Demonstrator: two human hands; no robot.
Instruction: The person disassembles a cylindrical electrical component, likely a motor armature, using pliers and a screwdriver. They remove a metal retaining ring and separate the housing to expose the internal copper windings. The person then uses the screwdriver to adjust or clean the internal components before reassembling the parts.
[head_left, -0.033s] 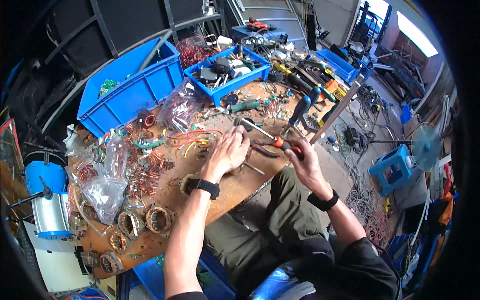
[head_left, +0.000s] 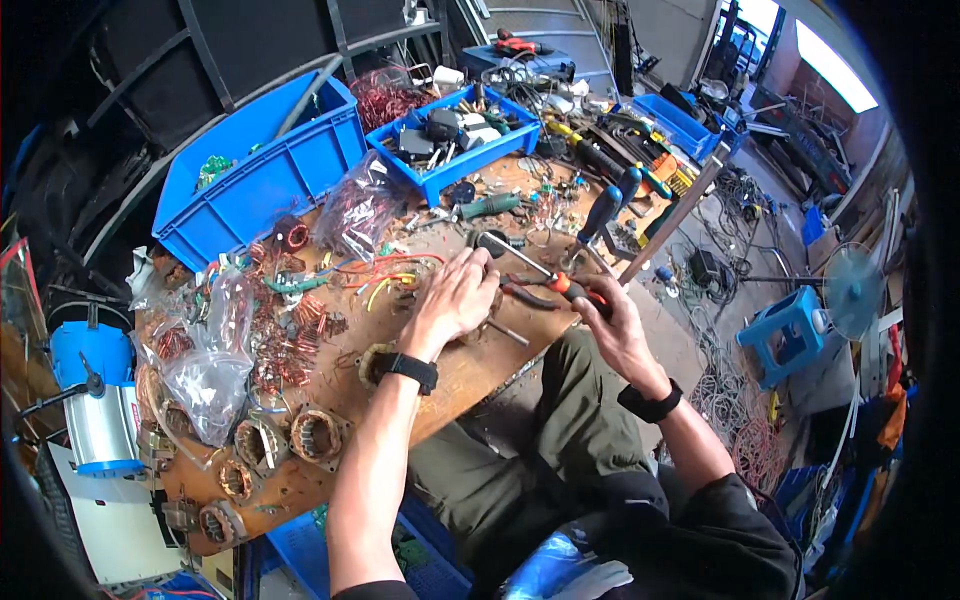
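The screwdriver point(head_left: 562, 285) is above the worktop point(head_left: 455, 392), near the right end of its front edge, its shaft pointing toward the back. The right hand point(head_left: 615, 325) is closed around the red and black handle. The left hand point(head_left: 458, 297) lies palm down, fingers bent, near the shaft; I cannot tell how far it is closed or if it holds something. The pliers point(head_left: 533, 298) are between the hands, and a rod point(head_left: 508, 332) sticks out just beside the left one.

At the left end stand several rings point(head_left: 318, 437), with copper scrap and a clear bag point(head_left: 210, 385) behind them. A blue bin point(head_left: 265, 200) and a tray point(head_left: 485, 165) fill the back edge. A bar point(head_left: 675, 215) follows the right edge; beyond it, cables point(head_left: 735, 385) cover the floor.

A bare strip runs along the front edge, and the space between the forearms is open, over the legs point(head_left: 590, 415). What is under the left palm is hidden, the screwdriver's tip is hard to make out, and the fan point(head_left: 853, 290) is blurred.
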